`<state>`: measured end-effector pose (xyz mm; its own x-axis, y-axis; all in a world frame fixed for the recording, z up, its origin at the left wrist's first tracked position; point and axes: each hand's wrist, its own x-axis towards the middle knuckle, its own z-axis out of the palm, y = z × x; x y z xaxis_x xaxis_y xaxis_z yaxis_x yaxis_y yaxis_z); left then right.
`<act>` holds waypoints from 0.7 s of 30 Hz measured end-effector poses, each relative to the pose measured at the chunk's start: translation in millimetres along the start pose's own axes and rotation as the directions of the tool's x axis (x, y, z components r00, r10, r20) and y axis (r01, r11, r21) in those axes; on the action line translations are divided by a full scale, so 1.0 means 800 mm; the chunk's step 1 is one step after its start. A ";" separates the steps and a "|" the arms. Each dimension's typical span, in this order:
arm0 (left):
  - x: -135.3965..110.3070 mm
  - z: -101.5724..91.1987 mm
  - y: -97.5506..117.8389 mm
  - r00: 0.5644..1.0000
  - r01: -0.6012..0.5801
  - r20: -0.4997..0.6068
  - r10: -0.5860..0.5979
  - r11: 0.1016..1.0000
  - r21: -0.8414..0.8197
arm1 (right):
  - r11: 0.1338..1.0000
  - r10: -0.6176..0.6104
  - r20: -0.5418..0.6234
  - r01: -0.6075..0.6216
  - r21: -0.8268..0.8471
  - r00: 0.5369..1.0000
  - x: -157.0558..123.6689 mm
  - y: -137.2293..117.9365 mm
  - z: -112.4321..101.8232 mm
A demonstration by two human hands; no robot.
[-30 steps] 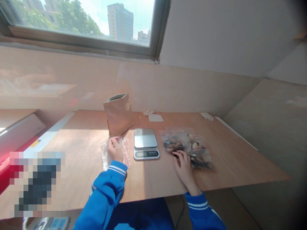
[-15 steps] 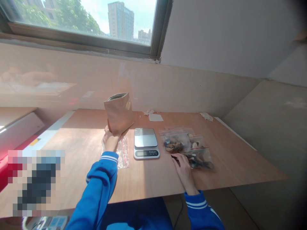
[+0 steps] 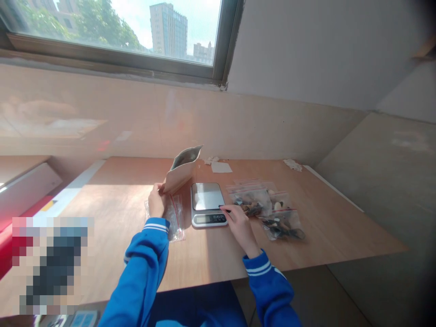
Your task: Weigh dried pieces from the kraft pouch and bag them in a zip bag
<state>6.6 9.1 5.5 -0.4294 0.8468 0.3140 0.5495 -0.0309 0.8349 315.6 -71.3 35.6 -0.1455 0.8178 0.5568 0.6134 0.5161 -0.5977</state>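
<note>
My left hand (image 3: 157, 200) grips a brown paper pouch (image 3: 180, 175) by its lower left side. The pouch leans right, its open mouth tipped toward me with a silvery lining showing. My right hand (image 3: 240, 225) is closed in a pinch over the right front of the kitchen scale (image 3: 208, 196). A small dark piece, too small to name, shows at its fingertips. Just right of that hand lie zip bags (image 3: 283, 225) of dark and tan dried pieces. Under and beside my left wrist is a clear plastic zip bag (image 3: 176, 222).
A white paper square (image 3: 221, 167) and crumpled tissue (image 3: 211, 160) lie by the wall behind the scale. Another crumpled tissue (image 3: 293, 165) is at the back right. A blurred-out dark object (image 3: 56, 263) lies at the left front.
My right hand has moved left and away from the zip bags to the scale, carrying the small dark piece. The paper pouch has tipped over to the right, toward the scale.
</note>
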 end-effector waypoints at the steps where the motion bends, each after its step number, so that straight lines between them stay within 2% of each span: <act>1: -0.001 -0.001 0.001 1.000 0.004 -0.007 -0.004 1.000 -0.016 | 0.999 -0.008 -0.012 0.008 0.031 1.000 0.017 -0.005 0.010; 5: -0.003 -0.004 0.006 1.000 0.026 -0.008 -0.026 0.999 -0.021 | 0.996 0.027 -0.013 -0.026 0.080 1.000 0.065 -0.013 0.034; 7: -0.004 -0.003 0.008 1.000 0.007 -0.008 -0.007 0.999 -0.034 | 0.997 -0.002 -0.058 0.006 0.080 0.998 0.074 -0.022 0.032; 9: -0.006 0.000 0.010 0.998 -0.039 -0.049 0.038 0.999 -0.018 | 0.993 -0.052 -0.128 0.064 0.096 0.990 0.075 -0.039 0.025; 11: -0.008 0.002 0.011 0.992 -0.090 -0.092 0.090 0.996 0.011 | 0.986 -0.115 -0.145 0.130 0.105 0.983 0.076 -0.059 0.015; 14: -0.010 0.003 0.012 0.988 -0.127 -0.085 0.128 0.992 0.014 | 0.974 -0.217 -0.065 0.220 0.044 0.974 0.079 -0.086 0.004; 17: -0.010 0.004 0.012 0.990 -0.123 -0.065 0.124 0.992 0.018 | 0.955 -0.290 0.002 0.289 -0.062 0.957 0.083 -0.098 -0.002; 19: -0.012 0.004 0.012 0.993 -0.102 -0.057 0.105 0.994 0.046 | 0.942 -0.306 0.069 0.313 -0.123 0.949 0.084 -0.099 -0.004; 21: -0.014 0.005 0.013 0.995 -0.078 -0.058 0.084 0.992 0.102 | 0.937 -0.279 0.197 0.311 -0.158 0.940 0.083 -0.097 -0.003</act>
